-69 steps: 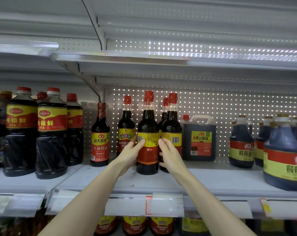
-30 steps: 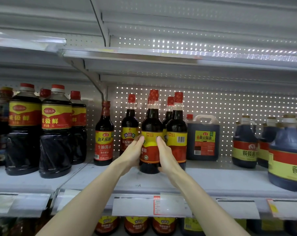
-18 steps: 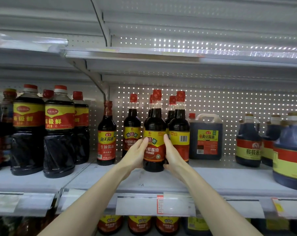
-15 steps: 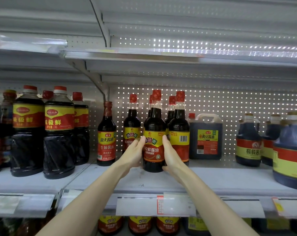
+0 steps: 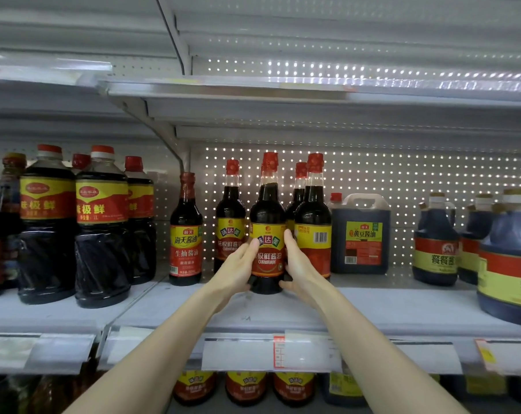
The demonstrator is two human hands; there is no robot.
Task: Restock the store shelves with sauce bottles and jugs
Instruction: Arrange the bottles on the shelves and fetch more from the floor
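Left hand (image 5: 238, 271) and right hand (image 5: 302, 271) both grip the bottle (image 5: 267, 210), already standing on the shelf (image 5: 372, 306); looks like gaps left to fill.

Single head-worn view (wide-angle, straight lines bowed toward the edges). It faces the middle shelf (image 5: 387, 309) front-on at close range, from above its deck and below the upper shelf (image 5: 253, 94).

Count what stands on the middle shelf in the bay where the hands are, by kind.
Slim bottles: 5, counting the held bottle; a sixth may hide behind it.
Square jug: 1
Round jugs: 3; maybe one more, cut off at the right edge.
Total: 9 for sure.
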